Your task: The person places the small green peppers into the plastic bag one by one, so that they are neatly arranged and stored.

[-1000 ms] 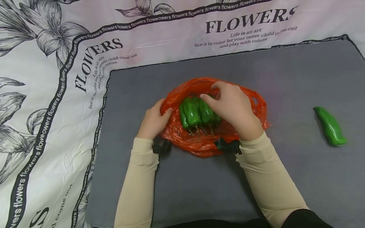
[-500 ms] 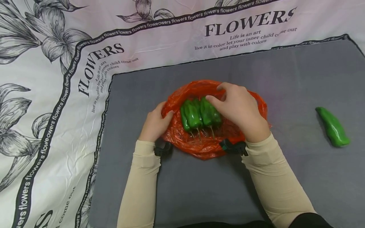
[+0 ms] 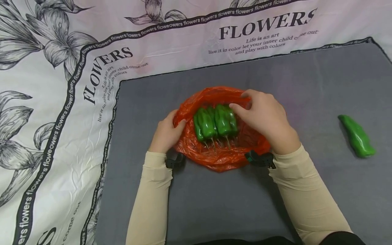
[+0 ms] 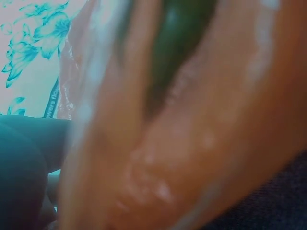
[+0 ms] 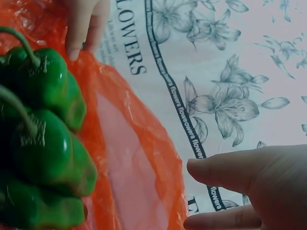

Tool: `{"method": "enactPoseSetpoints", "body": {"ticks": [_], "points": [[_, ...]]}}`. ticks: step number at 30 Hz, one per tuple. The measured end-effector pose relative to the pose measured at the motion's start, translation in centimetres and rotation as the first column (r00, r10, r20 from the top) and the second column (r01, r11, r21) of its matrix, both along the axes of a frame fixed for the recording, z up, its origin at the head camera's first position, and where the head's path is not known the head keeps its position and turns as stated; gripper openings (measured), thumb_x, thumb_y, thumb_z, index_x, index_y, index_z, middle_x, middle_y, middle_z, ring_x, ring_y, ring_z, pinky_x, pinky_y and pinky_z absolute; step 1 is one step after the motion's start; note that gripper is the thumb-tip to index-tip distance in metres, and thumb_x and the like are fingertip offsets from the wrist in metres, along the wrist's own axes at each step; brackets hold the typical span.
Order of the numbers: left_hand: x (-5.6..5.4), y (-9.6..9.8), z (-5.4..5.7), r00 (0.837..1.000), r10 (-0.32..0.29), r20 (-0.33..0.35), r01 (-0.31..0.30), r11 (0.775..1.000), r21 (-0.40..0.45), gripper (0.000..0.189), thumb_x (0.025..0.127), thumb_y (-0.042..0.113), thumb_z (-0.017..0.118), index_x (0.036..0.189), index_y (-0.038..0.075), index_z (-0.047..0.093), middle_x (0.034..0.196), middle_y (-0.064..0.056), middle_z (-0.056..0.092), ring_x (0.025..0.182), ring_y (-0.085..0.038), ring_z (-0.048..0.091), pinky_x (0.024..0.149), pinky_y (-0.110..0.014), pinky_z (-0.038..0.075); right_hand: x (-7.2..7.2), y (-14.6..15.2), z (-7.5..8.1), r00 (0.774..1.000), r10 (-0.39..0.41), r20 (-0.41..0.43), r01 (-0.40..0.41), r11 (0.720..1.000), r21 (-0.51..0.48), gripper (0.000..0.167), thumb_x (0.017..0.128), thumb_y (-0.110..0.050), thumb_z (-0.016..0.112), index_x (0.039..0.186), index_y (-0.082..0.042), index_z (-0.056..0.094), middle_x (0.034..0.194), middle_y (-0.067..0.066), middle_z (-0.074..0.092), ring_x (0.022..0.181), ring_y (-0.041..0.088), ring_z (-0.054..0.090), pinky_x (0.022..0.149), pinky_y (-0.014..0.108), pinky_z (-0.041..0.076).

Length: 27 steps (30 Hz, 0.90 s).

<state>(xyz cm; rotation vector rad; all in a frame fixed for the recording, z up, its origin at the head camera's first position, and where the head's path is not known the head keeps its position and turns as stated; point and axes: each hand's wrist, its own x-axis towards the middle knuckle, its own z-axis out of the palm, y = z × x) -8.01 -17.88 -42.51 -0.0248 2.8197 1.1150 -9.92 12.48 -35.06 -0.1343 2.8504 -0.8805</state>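
Several green peppers (image 3: 207,123) lie side by side inside an orange-red plastic bag (image 3: 214,163), stems toward the person. The bag's mouth is spread around them. My left hand (image 3: 166,132) pinches the bag's left rim, thumb on the inner side. Over the bag's right part is my right hand (image 3: 269,119), its thumb and fingers apart with a gap between them. In the right wrist view the right thumb (image 5: 225,167) stands clear of the green peppers (image 5: 48,148). Blurred bag plastic (image 4: 192,158) fills most of the left wrist view.
A single long green pepper (image 3: 356,136) lies on the grey surface (image 3: 312,102) to the right of the bag. White cloth (image 3: 171,51) with printed flowers and lettering borders that surface at the back and left. A dark wrist mount (image 3: 260,159) sits under each wrist.
My right hand has moved to the right, away from the peppers, and more of the right-hand ones shows. The left hand keeps its hold on the bag's rim.
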Motion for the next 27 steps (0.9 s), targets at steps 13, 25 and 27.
{"method": "enactPoseSetpoints", "body": {"ticks": [13, 25, 27], "points": [[-0.3, 0.5, 0.1, 1.000, -0.010, 0.016, 0.010, 1.000, -0.002, 0.054, 0.104, 0.039, 0.059, 0.154, 0.018, 0.053, 0.134, -0.015, 0.069, 0.110, -0.031, 0.071, 0.098, -0.051, 0.055, 0.9, 3.0, -0.3, 0.998, -0.039, -0.051, 0.039, 0.999, 0.018, 0.064, 0.098, -0.062, 0.060, 0.138, -0.012, 0.065, 0.090, 0.008, 0.069, 0.079, 0.028, 0.061, 0.060, 0.043, 0.044], [0.0, 0.4, 0.0, 1.000, -0.012, 0.013, 0.012, 1.000, 0.007, 0.054, 0.104, 0.039, 0.059, 0.153, 0.017, 0.052, 0.133, -0.015, 0.069, 0.112, -0.032, 0.070, 0.098, -0.053, 0.054, 1.5, 6.2, 0.0, 0.996, -0.081, -0.041, 0.084, 0.994, 0.066, 0.067, 0.098, -0.065, 0.058, 0.139, -0.013, 0.064, 0.097, 0.010, 0.072, 0.087, 0.030, 0.064, 0.064, 0.047, 0.047], [0.2, 0.0, 0.0, 1.000, -0.001, 0.017, 0.001, 1.000, 0.006, 0.054, 0.105, 0.039, 0.059, 0.154, 0.017, 0.052, 0.133, -0.015, 0.069, 0.111, -0.032, 0.070, 0.098, -0.053, 0.054, 1.4, 6.6, -0.1, 0.997, -0.077, -0.033, 0.079, 0.995, 0.067, 0.067, 0.098, -0.064, 0.058, 0.140, -0.011, 0.063, 0.101, 0.011, 0.073, 0.091, 0.032, 0.065, 0.066, 0.049, 0.048]]}}
